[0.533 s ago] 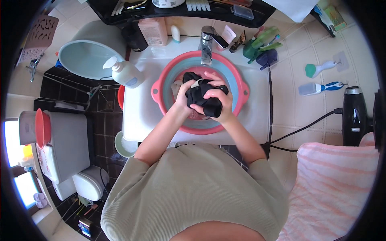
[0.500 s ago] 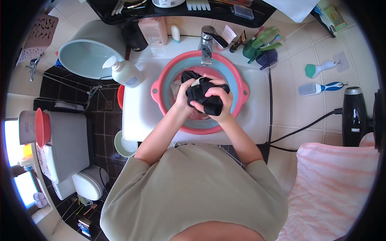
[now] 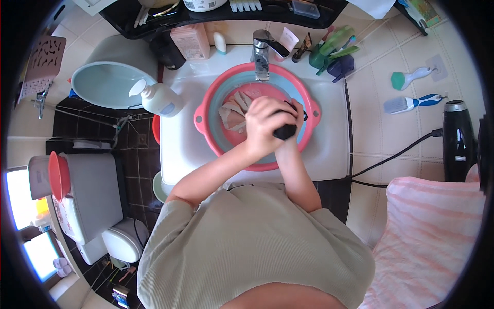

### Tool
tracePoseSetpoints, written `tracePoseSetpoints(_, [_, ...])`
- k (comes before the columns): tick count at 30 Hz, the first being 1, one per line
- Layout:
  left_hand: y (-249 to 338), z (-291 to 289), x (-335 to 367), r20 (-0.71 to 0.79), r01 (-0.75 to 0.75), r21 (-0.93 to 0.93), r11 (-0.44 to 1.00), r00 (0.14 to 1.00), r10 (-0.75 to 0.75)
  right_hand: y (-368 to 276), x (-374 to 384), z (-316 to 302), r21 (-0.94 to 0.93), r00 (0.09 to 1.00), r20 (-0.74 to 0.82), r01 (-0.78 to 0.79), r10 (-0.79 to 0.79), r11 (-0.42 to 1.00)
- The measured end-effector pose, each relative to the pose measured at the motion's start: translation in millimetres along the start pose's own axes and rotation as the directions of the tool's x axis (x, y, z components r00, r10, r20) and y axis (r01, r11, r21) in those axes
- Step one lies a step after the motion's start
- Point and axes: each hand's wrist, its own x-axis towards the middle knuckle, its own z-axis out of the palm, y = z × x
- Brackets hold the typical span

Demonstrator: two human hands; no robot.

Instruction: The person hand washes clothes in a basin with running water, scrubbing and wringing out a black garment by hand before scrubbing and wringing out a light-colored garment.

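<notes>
A bunched black cloth point(image 3: 284, 132) is squeezed between my two hands above a pink-rimmed basin point(image 3: 206, 88); what kind of garment it is does not show. My left hand point(image 3: 265, 123) is closed over the cloth, its fingers wrapped across the top. Pressed against it from the right, my right hand point(image 3: 293, 131) is closed round the cloth too, most of its fingers hidden. A whitish, crumpled cloth point(image 3: 234, 114) lies in the left part of the basin. The chrome faucet point(image 3: 262, 56) rises behind the basin's far rim.
The basin stands in a white sink point(image 3: 180, 144). A pump bottle point(image 3: 162, 99) is at the sink's left edge, near a grey bucket point(image 3: 116, 72). Green cups with toothbrushes point(image 3: 329, 49) stand far right. A hair dryer point(image 3: 457, 141) and a pink towel point(image 3: 427, 232) hang at right.
My hands have moved closer together and slightly right, squeezing the black cloth into a tighter bundle. My left hand now lies over it, and more of the whitish cloth shows.
</notes>
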Motion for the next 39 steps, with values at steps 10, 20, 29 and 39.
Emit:
tracePoseSetpoints(10, [19, -1, -11, 0.445, -0.519, -0.067, 0.852, 0.749, 0.491, -45, -31, 34, -0.438, 0.949, -0.106, -0.313, 0.298, 0.842])
tracePoseSetpoints(20, [10, 12, -54, 0.556, -0.56, -0.201, 0.804, 0.61, 0.564, -29, 11, 13, -0.817, 0.782, -0.251, -0.487, 0.571, 0.308])
tracePoseSetpoints(29, [-10, 14, -63, 0.549, -0.544, -0.133, 0.829, 0.656, 0.518, -20, 24, -1, -0.826, 0.862, -0.203, -0.406, 0.464, 0.392])
tracePoseSetpoints(39, [-18, 13, -54, 0.434, -0.387, 0.053, 0.921, 0.839, 0.328, -37, 26, -16, -0.443, 0.923, 0.013, -0.338, 0.384, 0.83])
